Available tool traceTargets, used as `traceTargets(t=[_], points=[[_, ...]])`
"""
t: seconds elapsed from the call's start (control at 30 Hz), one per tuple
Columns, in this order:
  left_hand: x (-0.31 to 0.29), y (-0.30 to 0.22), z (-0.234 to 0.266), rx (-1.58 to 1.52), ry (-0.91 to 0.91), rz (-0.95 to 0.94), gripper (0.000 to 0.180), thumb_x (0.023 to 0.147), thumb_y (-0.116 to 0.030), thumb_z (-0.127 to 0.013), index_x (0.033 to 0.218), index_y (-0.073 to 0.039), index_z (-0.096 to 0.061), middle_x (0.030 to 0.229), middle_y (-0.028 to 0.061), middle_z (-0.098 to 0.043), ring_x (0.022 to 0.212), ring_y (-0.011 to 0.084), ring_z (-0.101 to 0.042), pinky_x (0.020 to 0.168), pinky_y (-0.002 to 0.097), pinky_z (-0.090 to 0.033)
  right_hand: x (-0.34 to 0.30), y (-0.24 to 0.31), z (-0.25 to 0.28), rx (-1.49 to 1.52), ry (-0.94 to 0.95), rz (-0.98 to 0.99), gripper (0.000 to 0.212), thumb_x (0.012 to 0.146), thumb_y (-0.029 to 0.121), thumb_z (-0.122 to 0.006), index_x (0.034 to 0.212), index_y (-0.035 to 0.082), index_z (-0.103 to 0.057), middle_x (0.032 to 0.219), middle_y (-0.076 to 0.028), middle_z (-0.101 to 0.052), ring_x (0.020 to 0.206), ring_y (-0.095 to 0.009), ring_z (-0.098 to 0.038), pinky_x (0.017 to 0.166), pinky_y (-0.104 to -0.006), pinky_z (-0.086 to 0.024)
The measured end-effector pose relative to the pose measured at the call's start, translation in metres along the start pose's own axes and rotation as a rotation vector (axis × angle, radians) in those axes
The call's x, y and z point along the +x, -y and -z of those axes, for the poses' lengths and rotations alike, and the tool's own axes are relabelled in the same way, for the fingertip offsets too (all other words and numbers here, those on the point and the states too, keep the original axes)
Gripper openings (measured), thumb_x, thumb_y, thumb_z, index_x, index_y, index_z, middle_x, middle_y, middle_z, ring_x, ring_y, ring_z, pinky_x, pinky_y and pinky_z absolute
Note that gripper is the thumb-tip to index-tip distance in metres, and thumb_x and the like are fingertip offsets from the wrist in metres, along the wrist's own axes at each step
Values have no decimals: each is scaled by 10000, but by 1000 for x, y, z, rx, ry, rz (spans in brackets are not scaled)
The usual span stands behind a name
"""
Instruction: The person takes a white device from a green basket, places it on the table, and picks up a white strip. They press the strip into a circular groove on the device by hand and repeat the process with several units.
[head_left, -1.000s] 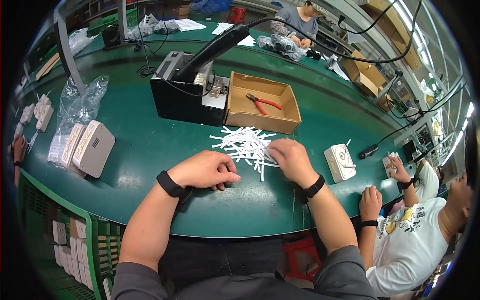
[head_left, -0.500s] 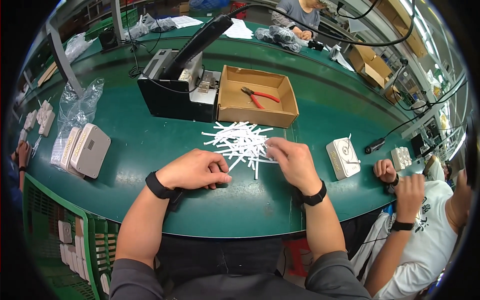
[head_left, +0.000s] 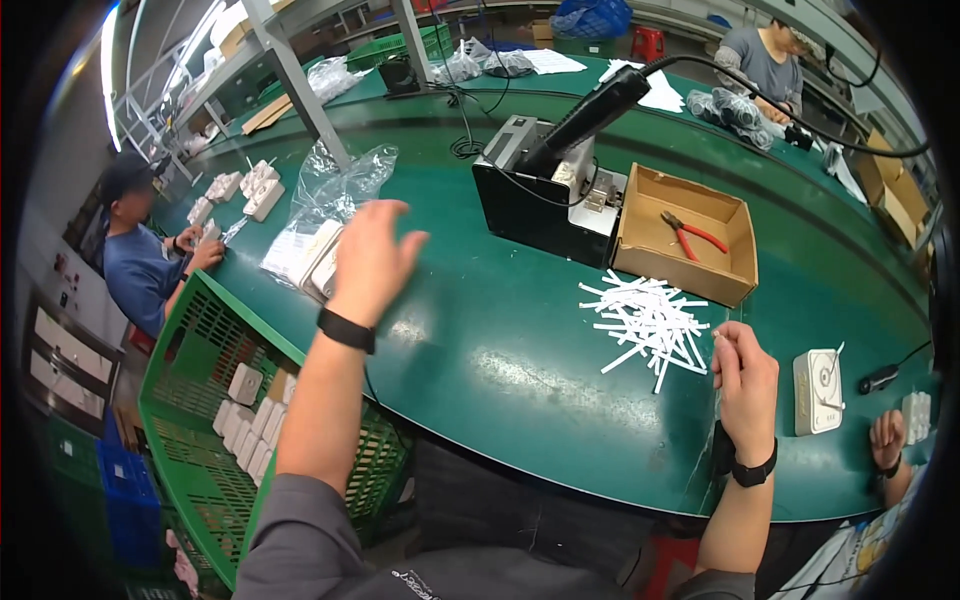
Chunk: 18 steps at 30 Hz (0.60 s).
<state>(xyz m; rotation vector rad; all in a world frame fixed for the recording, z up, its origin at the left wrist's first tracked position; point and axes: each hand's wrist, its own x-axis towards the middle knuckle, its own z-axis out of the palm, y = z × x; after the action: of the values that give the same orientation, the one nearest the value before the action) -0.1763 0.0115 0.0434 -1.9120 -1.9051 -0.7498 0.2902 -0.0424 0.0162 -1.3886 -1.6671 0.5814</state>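
Observation:
My left hand is over the beige plastic casings at the left, its thumb spread from the fingers. It hides most of the nearer casing, and I see nothing in its grasp. My right hand is pinched closed at the right edge of a heap of white strips. A tiny pale bit shows at its fingertips, too small to name. To the right of that hand lies a beige device with a round part and a short white strip on it.
Behind the heap stand a cardboard tray holding red-handled cutters and a black machine. Clear plastic bags lie beyond the casings. A green crate with several casings sits at the table's left edge. Co-workers' hands are at both sides.
The view has swung left. My left hand has gone from beside the strips to the casings and opened. My right hand stays by the heap, its fingers still pinched.

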Motion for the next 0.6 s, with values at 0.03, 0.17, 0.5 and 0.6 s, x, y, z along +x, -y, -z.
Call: traceTargets(t=[0.03,0.17,0.5,0.6], points=[[1,22,0,162,-22,83,517,847,-248,-864,1301,-92,-672,1243,159,-695,1167,382,-665,967,472,-547,-1,4,-2,-29,0,52,106,1069,66,-589,1085,-6,-666,715,-35,-604,588,-97,-549,547,-267,-440],[-15,42,-10,235,60,55,598,821,-196,-880,1358,-70,-649,1275,178,-682,1140,417,-666,974,492,-548,-1,-1,-1,-59,-17,115,102,1061,51,-594,1088,-8,-672,699,-48,-609,576,-107,-556,544,-273,-445],[-74,13,22,119,195,121,883,691,-304,-975,1456,-78,-596,1451,184,-594,1312,389,-592,1084,489,-507,3,-15,-1,-7,47,48,110,1041,57,-617,1088,-12,-688,697,-52,-633,579,-111,-579,546,-277,-453],[-87,19,16,78,224,172,975,636,-311,-1004,1478,-60,-579,1503,194,-572,1349,399,-585,1124,477,-498,0,-10,1,10,55,43,115,1035,61,-620,1089,-11,-692,707,-52,-646,586,-112,-589,555,-273,-462]])
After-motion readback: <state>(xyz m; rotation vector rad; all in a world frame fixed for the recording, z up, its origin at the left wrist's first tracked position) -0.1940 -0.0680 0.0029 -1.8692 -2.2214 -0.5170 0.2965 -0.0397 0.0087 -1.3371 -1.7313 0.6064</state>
